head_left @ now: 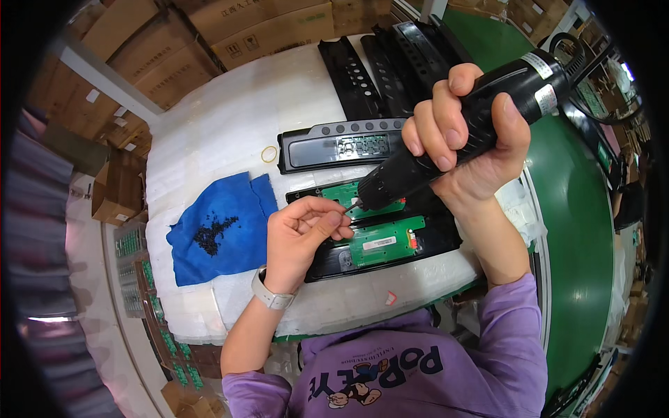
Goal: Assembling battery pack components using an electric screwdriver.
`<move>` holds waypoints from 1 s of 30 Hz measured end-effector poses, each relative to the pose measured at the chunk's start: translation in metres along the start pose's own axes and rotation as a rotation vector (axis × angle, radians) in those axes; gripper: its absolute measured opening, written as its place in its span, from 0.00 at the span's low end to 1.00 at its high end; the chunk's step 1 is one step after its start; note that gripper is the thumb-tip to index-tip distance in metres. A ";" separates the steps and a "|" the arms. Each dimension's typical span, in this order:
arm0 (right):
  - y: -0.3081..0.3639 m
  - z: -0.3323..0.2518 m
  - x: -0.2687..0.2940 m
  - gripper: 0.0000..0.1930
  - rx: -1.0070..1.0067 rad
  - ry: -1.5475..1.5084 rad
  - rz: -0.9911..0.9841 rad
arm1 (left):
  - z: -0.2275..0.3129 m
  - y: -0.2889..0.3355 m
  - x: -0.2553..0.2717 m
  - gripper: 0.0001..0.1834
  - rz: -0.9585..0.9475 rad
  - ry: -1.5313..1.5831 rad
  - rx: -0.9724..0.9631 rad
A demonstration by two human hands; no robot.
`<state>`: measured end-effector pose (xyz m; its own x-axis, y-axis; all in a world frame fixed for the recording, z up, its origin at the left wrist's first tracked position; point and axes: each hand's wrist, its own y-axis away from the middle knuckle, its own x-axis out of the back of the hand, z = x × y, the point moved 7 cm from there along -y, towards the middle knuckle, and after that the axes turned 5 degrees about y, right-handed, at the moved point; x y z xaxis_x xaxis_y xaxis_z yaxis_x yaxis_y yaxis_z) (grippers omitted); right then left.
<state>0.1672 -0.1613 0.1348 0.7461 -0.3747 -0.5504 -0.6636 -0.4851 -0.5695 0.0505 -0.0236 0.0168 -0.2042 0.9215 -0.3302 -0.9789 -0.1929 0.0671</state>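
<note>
Driver: a black electric screwdriver (481,118) was gripped in the right hand (479,173), with the fingers and thumb wrapped around its body and its nose tilted down toward the left.
Bit: the driver bit (354,206) was met by the curled left hand (300,230), with thumb and forefinger drawn together near its tip; whether a screw was pinched there could not be told.
Boards: a green circuit board (380,242) was laid in the near black housing (440,240), and a second green board (340,191) in the housing just behind, partly covered by the hand and tool.
Screws: a pile of small black pieces, probably screws, (212,235) was spread on a blue cloth (244,202) to the left of the housings.
Buttoned panel: a black panel with a row of round buttons (306,153) was set face up beyond the boards.
Back stack: more black housings (348,80) were gathered at the far edge of the white-covered table (209,153).
Progress: the boards were judged to be placed but only partly fastened at most; seated screws could not be made out. With many pieces unused on the cloth, much fastening was judged to be left.
</note>
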 end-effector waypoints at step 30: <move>0.011 0.038 0.003 0.14 -0.286 0.513 -0.078 | 0.014 -0.004 0.006 0.06 0.020 -0.634 -0.264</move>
<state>0.1601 -0.1370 0.1038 0.7699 -0.6290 -0.1074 -0.6182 -0.6934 -0.3702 0.0529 -0.0124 0.0279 -0.2626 0.9206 0.2891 -0.9582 -0.2135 -0.1905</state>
